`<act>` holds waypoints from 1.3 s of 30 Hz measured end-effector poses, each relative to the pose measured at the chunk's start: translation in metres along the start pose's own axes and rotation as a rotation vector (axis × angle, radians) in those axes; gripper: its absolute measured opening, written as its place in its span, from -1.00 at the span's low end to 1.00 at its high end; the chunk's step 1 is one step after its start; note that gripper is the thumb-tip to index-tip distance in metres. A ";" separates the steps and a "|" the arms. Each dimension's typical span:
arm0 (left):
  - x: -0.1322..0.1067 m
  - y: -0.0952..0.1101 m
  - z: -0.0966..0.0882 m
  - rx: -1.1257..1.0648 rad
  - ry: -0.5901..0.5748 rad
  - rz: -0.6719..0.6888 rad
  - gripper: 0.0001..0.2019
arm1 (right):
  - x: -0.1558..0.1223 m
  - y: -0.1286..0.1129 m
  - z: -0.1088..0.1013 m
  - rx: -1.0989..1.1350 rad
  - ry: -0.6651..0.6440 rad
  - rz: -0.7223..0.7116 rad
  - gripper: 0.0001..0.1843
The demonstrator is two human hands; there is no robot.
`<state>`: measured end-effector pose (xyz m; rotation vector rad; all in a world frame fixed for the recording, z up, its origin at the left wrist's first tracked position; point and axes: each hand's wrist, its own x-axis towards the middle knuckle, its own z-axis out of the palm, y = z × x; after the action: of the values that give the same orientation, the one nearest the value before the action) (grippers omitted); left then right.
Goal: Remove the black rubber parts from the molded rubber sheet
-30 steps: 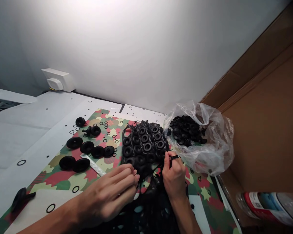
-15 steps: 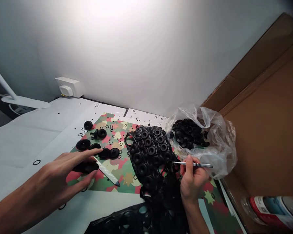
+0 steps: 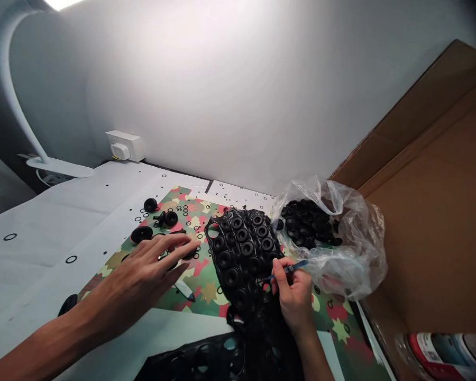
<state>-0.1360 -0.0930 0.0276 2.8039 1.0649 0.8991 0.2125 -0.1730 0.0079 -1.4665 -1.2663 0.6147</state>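
Observation:
My left hand (image 3: 153, 264) reaches over a group of black rubber discs, its fingers apart and slightly bent. It partly covers the discs beneath and a white pen-like tool (image 3: 185, 290); whether the fingertips touch a disc I cannot tell. In my right hand (image 3: 295, 293) is a pair of slim metal tweezers (image 3: 289, 268), pinched between thumb and fingers. Their tip meets the lower part of a black moulded rubber sheet (image 3: 241, 248), which bears rows of ring-shaped pieces and an open hole at its upper left. More black perforated sheet (image 3: 198, 360) lies nearest me.
A clear plastic bag (image 3: 357, 254) with many black rubber pieces (image 3: 309, 222) lies to the right. Beside it stands a cardboard box (image 3: 432, 185) with a labelled bottle (image 3: 440, 349). A lamp base (image 3: 59, 166) is at the far left. Loose discs (image 3: 142, 234) lie on the camouflage-patterned mat (image 3: 212, 280).
My left hand has moved right, farther over the discs and the white tool. My right hand has shifted left, and the tweezers' tip has dropped lower on the rubber sheet. The view has shifted slightly.

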 end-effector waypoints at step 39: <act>0.050 0.081 0.071 -0.436 0.023 0.310 -0.84 | 0.001 -0.007 -0.001 0.240 -0.050 0.215 -0.44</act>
<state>-0.0199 -0.1117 0.0108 2.6175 0.3711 1.0374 0.2107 -0.1738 0.0151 -1.4018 -1.0390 0.9186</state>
